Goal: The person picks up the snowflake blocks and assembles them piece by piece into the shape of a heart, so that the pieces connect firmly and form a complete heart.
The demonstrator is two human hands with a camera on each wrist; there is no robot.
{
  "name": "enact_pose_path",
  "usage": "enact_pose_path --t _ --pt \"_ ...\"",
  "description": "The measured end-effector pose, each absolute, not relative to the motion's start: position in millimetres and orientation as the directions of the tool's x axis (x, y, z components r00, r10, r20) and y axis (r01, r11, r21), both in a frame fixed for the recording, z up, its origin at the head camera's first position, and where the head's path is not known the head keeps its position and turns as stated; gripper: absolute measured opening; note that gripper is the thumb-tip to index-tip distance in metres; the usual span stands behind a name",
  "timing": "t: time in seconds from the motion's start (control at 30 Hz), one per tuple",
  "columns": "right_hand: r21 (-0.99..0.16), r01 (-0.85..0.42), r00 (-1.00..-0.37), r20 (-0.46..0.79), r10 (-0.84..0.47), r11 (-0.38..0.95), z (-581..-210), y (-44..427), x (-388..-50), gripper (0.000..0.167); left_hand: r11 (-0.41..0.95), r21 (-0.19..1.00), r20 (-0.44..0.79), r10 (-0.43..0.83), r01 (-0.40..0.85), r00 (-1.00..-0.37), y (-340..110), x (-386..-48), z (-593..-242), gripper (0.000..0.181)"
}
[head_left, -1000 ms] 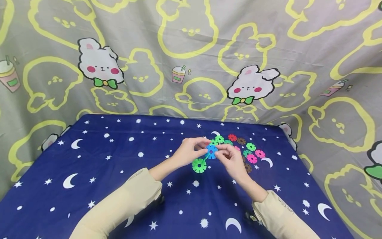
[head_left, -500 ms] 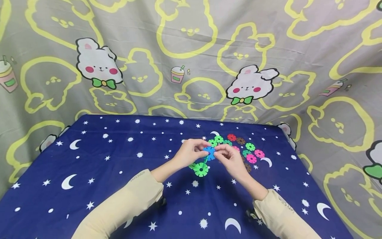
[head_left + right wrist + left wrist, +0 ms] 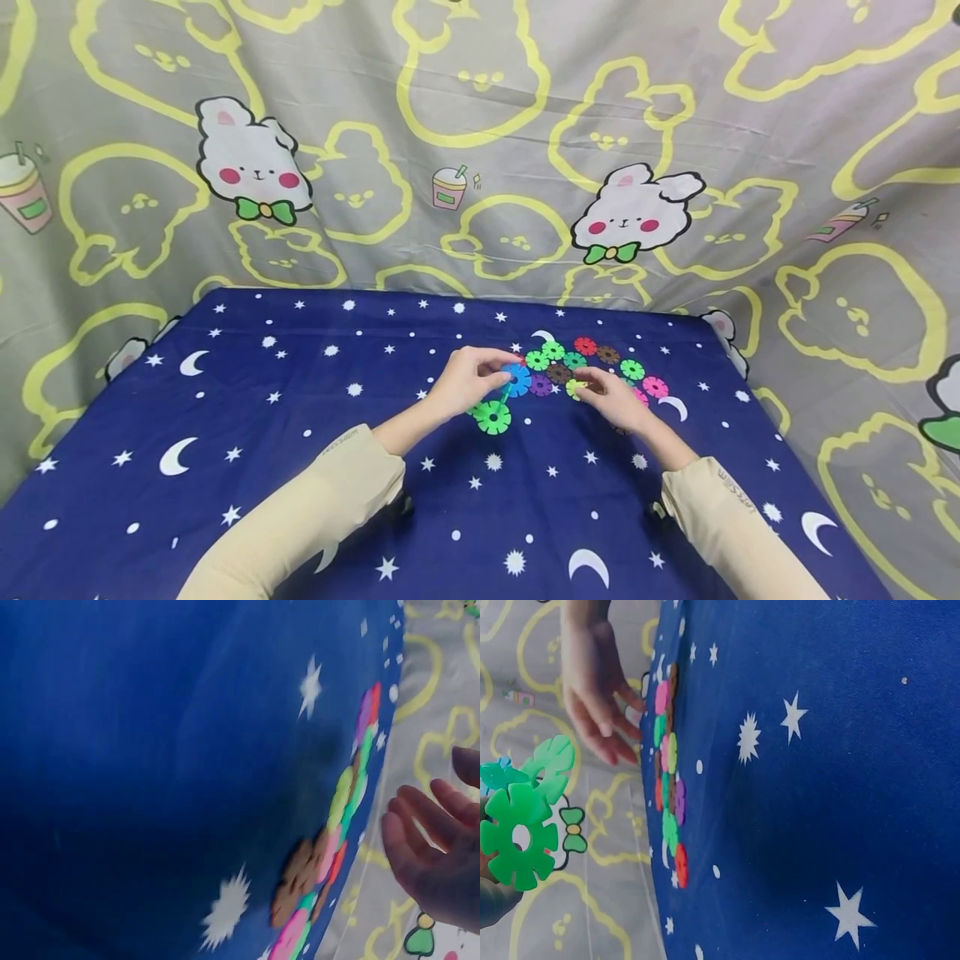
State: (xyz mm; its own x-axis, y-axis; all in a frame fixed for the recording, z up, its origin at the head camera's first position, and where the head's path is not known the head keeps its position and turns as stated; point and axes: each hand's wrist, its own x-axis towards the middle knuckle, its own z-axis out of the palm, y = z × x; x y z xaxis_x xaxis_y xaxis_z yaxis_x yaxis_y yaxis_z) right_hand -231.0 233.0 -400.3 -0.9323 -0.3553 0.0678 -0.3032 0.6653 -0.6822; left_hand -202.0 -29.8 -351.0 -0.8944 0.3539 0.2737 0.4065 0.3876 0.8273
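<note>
My left hand [image 3: 463, 385] pinches a blue notched plastic disc [image 3: 522, 386], the snowflake-shaped building kind, between thumb and fingers. Joined to it and hanging below are green notched discs [image 3: 483, 419]; at least two green discs [image 3: 499, 840] show in the left wrist view, where that hand is mostly cut off. My right hand [image 3: 617, 403] hovers over the loose discs, with nothing seen in its fingers. In the right wrist view the right hand [image 3: 442, 859] has its fingers apart and loosely bent. Nearest its fingertips lies a yellow-green disc [image 3: 572, 393].
Loose discs lie flat in a cluster on the dark blue star-patterned cloth: purple [image 3: 535, 388], brown [image 3: 554, 377], red [image 3: 581, 350], pink [image 3: 651, 391] and several green ones [image 3: 548, 353]. A grey patterned curtain [image 3: 360, 275] stands behind the table.
Both hands were at the blue disc. My right hand has let go and moved right over the loose discs. The left hand, with the joined discs, has shifted slightly left.
</note>
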Motion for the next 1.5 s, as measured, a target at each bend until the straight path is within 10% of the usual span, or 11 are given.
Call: enact_pose_path --t 0.53,0.97,1.27,1.5 --pt "-0.38 -0.444 -0.889 0.069 -0.454 0.812 -427 238 -254 0.041 0.327 0.881 0.231 0.333 0.342 -0.914 -36 -204 -353 0.024" --pt "-0.45 -0.52 -0.846 0.158 -0.509 0.726 -422 238 -244 0.006 0.283 0.898 0.241 0.324 0.336 -0.915 -37 -206 -356 0.024" --pt "-0.698 -0.492 -0.852 0.264 -0.452 0.52 -402 214 -219 0.024 0.29 0.902 0.232 0.297 0.319 -0.926 -38 -206 -356 0.023" --pt "-0.643 -0.673 -0.738 0.544 -0.4 0.367 -377 186 -197 0.027 0.297 0.908 0.224 0.251 0.296 -0.942 -37 -205 -356 0.023"
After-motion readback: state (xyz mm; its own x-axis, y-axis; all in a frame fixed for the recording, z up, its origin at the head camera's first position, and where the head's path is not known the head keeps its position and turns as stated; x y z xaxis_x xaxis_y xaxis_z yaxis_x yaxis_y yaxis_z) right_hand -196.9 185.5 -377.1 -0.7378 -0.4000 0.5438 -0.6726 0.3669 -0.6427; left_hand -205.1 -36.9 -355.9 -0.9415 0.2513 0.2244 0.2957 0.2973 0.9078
